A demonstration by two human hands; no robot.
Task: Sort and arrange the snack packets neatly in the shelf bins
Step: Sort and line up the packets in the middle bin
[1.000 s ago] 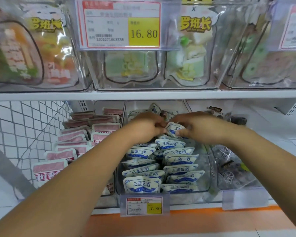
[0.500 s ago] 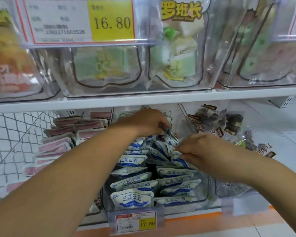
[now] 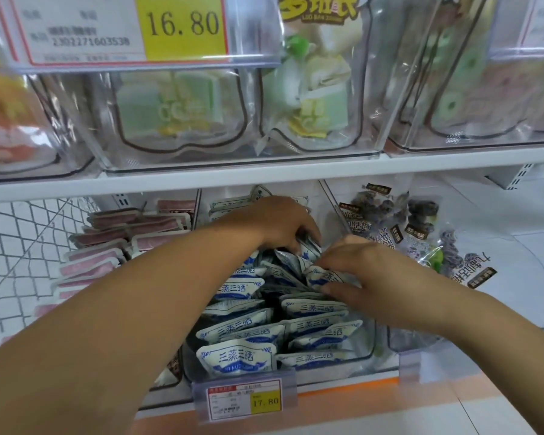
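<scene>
— Fingers (image 3: 328,258) and thumb of the right hand (image 3: 361,268) — clamped on what?
— On one white-and-blue plastic snack packet (image 3: 322,276), pinched at its top edge, midway back in the clear plastic middle bin (image 3: 366,350).
— And the left hand (image 3: 280,224)?
— Its fingers curl over the tops of the rear packets (image 3: 307,249) in that same bin, gripping them.
— Around it?
— Flat pink packets (image 3: 107,243) fill the bin to the left, dark plum packets (image 3: 387,215) lie to the right — a yellow-cornered price tag (image 3: 244,400) reading 17.80 hangs in front.

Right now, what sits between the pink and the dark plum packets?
The clear bin of blue-and-white packets, with the left hand and right hand in it; head view.
</scene>
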